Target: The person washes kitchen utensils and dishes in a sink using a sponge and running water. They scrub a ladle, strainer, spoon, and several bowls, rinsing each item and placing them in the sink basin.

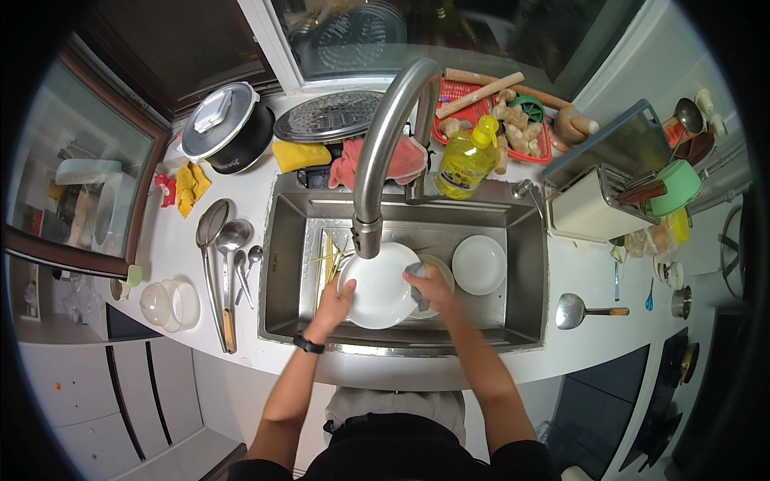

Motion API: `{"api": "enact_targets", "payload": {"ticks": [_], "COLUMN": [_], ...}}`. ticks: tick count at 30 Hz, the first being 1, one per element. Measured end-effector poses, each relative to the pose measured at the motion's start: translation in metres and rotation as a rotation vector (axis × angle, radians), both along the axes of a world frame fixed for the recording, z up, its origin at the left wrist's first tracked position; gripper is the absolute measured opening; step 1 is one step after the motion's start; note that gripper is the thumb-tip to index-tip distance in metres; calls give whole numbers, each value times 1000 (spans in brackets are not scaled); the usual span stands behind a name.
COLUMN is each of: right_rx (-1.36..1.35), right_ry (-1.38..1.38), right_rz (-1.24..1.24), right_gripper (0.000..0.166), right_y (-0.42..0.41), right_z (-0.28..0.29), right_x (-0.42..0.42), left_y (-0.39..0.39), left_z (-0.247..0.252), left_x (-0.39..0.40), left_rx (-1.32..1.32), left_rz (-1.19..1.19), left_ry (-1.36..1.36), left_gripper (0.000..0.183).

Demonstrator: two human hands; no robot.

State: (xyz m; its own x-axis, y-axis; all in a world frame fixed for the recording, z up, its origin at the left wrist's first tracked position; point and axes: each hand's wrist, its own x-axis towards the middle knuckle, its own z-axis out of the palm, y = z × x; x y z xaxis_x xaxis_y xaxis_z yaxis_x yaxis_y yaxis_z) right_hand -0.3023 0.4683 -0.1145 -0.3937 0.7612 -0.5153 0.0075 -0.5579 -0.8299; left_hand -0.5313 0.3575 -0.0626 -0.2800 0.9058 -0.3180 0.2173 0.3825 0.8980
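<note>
Over the stainless steel sink [525, 282], my left hand [335, 302] grips the left rim of a white plate [380, 294], thumb on its upper face. My right hand [431, 287] holds a grey cloth [416, 278] against the plate's right edge. Partly hidden behind that plate and my right hand is another white dish [444, 267] in the sink. A separate white plate [479, 265] lies at the basin's right. Yellowish chopsticks [325, 264] lie at the left of the basin, partly covered by my left hand and the plate.
A curved steel faucet [385, 132] arches over the sink. Behind it stand a yellow soap bottle [467, 159] and a red basket [544, 147] with ginger. A strainer [213, 223] and ladle [233, 235] lie left; a spatula [571, 311] lies right, near a utensil holder [580, 207].
</note>
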Motion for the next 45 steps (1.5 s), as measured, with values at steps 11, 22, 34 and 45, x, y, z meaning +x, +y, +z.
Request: {"api": "enact_targets", "payload": {"ticks": [11, 22, 34, 45], "right_rx": [-426, -237, -103, -309], "right_ry": [411, 249, 35, 274], "right_rz": [-689, -230, 98, -382], "right_gripper": [17, 14, 23, 24], "right_y": [-89, -13, -6, -67], "right_z": [-9, -17, -7, -4], "right_x": [-73, 8, 21, 5], "left_y": [8, 25, 23, 11], "left_z": [-40, 1, 3, -29], "left_x": [96, 38, 2, 66], "left_rx": [217, -48, -245, -185], "left_rz": [967, 296, -63, 305], "left_ry": [-406, -220, -177, -540], "left_gripper": [39, 40, 39, 36]}}
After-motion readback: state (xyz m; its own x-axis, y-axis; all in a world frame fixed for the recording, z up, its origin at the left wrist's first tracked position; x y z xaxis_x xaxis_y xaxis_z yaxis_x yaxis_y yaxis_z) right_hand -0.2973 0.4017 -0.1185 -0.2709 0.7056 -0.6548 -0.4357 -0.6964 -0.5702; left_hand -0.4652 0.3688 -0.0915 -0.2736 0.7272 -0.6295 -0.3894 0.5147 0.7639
